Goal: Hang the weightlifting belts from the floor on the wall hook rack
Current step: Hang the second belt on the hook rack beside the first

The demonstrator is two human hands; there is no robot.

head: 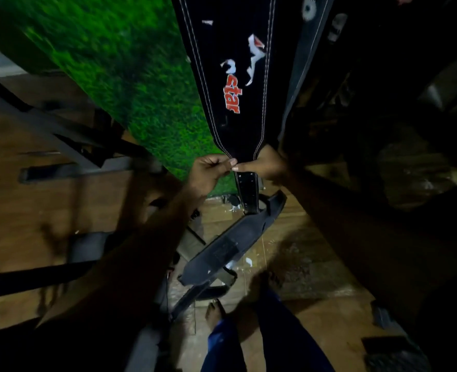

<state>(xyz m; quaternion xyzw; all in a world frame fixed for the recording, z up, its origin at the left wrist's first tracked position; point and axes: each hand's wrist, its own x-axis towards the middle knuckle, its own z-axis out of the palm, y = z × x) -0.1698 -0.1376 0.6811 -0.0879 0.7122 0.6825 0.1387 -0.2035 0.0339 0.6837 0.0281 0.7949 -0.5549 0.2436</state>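
A wide black weightlifting belt (232, 76) with white stitching and worn red and white lettering hangs down in front of me against the green grass-look wall. My left hand (208, 170) and my right hand (265, 163) both pinch it where it narrows, fingertips touching; its strap end dangles below them. A second black belt (230, 248) lies on the wooden floor beneath, near my bare feet. More dark belts (313, 36) hang to the right. The hook rack is out of view.
Green artificial-grass wall (130, 76) on the left. Dark metal gym equipment frame (61, 135) stands at left over the wooden floor (302, 264). Dark gear crowds the right side. My feet (216, 312) are just below the floor belt.
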